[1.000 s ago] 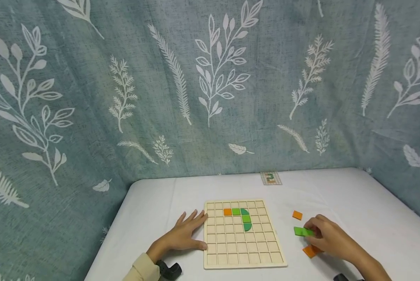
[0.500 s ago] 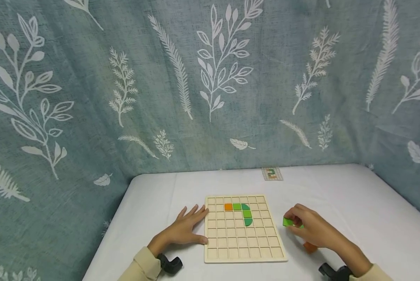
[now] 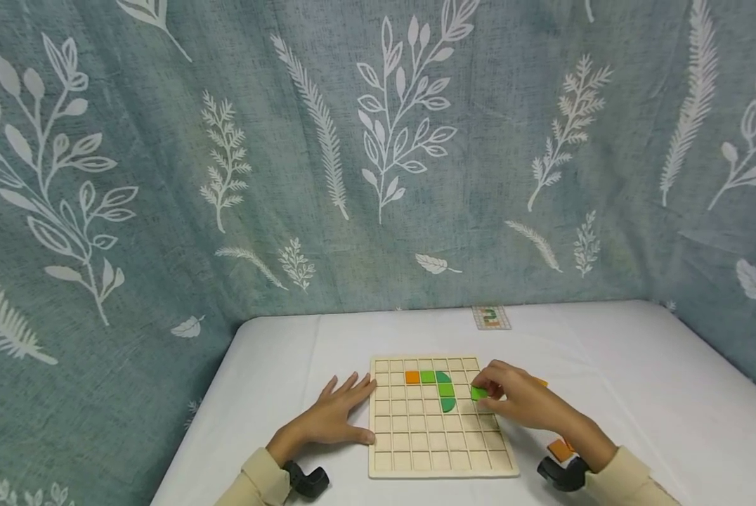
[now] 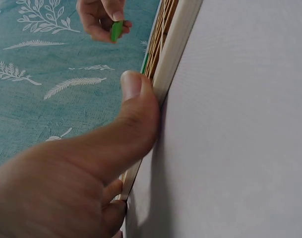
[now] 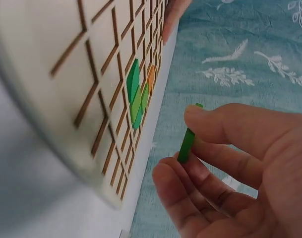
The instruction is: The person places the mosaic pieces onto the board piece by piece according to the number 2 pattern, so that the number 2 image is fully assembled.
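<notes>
A wooden grid board lies on the white table. My left hand rests against its left edge, fingers spread and thumb extended. In the left wrist view, the left thumb touches the board's side. My right hand pinches a light green tile between thumb and fingers, raised over the board's right side. On the board, an orange square and a light green square lead to a dark green rounded tile. Below it are another green square and rounded tile.
Loose orange tiles lie right of the board, partly covered by the right forearm. Another orange tile peeks out behind the right hand. A small pattern card lies at the table's back edge, before a leaf-print curtain.
My right hand has taken light green from among the loose tiles and moved left with it, over the board's right side. The left hand has stayed at the board's left edge.
</notes>
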{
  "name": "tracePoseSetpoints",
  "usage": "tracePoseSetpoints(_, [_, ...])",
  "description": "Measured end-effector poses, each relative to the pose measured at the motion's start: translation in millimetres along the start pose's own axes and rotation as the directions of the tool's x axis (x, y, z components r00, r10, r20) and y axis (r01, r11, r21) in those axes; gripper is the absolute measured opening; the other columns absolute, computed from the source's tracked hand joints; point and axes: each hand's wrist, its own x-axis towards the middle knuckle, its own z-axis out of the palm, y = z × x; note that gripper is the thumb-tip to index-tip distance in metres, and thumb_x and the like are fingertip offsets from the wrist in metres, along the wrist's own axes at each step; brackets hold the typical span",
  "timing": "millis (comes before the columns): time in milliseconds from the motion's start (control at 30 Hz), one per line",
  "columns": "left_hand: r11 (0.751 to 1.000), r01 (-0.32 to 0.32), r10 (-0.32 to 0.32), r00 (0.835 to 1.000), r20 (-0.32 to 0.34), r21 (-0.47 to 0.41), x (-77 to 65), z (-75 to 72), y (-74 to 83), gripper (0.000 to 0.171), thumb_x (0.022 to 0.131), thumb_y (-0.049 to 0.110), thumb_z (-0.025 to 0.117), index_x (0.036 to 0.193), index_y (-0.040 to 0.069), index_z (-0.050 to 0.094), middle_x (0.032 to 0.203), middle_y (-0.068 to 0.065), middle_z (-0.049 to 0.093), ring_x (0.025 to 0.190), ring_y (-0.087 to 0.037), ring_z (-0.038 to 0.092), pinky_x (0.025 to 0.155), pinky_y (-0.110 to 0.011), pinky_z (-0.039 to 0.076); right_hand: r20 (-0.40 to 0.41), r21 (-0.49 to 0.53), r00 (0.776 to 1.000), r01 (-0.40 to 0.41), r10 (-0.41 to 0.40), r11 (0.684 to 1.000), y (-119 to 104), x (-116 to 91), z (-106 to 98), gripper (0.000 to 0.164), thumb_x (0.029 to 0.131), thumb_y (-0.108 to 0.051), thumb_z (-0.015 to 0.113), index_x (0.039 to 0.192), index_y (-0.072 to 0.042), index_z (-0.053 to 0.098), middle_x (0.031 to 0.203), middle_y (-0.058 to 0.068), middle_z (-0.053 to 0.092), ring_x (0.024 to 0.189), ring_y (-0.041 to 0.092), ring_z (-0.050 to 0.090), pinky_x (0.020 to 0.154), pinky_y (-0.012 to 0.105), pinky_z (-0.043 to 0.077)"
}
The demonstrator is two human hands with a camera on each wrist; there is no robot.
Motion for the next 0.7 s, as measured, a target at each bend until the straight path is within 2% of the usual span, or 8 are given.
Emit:
tracePoseSetpoints(267, [1.0,-0.009,0.009,1.0,0.0,-0.004,0.1,0.5,0.2,0.105,0.079,0.066,0.072,0.159,0.016,0.027,0.167,-0.006,0.021,0.157,-0.032,0.011,0.124,-0.061,-0.002,0.029,0.035,0.996,0.088,-0.089,0.995,-6.3,23.2,13.3,0.022,0.091,-0.009,0.072,0.111,-0.001,0.067,0.101,0.005,0.062,0.085,0.007,0.06,0.075,0.025,0.057])
tracePoseSetpoints(700, [1.0,0.001,-0.001,1.0,-0.01,-0.005,0.0,1.5,1.0,0.105,0.078,0.065,0.073,0.159,0.016,0.028,0.167,-0.005,0.021,0.156,-0.033,0.012,0.124,-0.061,-0.003,0.077,0.037,0.993,0.083,-0.086,0.996,-11.5,51.9,38.6,0.02,0.089,-0.013,0.076,0.106,-0.006,0.069,0.097,0.001,0.061,0.082,0.006,0.056,0.071,0.021,0.052])
